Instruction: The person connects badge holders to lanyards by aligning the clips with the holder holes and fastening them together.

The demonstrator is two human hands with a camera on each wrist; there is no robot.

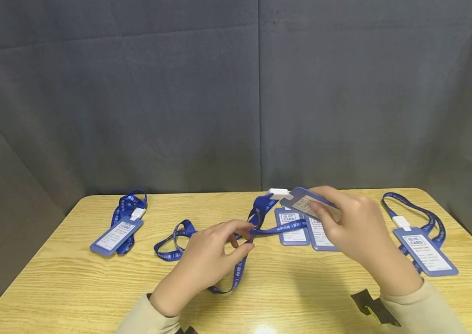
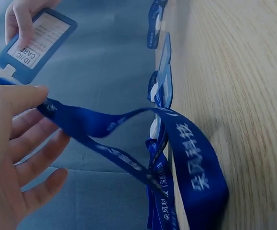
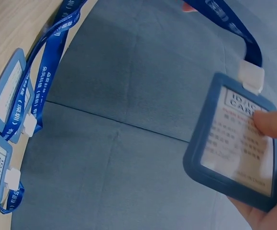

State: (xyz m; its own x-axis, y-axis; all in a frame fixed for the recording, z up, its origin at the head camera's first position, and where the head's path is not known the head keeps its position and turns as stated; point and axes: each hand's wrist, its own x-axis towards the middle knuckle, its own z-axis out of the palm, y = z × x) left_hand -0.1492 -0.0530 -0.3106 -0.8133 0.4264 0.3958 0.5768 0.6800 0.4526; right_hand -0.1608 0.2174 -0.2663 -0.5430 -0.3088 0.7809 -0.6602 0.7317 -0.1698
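Note:
In the head view my right hand [image 1: 357, 227] grips a blue-framed ID badge [image 1: 300, 200] above the table, thumb on its card face. The right wrist view shows this badge [image 3: 236, 143] close up, with a white clip [image 3: 251, 76] joining it to a blue lanyard. My left hand [image 1: 212, 253] pinches that lanyard [image 1: 262, 204] between thumb and fingers, a short way below the clip. In the left wrist view the strap [image 2: 198, 163] hangs from the fingertips in loops down toward the table. Part of the strap is hidden behind the left hand.
Two ID badges [image 1: 293, 237] lie side by side behind the held one. A badge with its lanyard [image 1: 116, 235] lies at the left of the wooden table [image 1: 73, 287], another badge [image 1: 427, 253] at the right. A dark curtain [image 1: 177, 102] stands behind the table.

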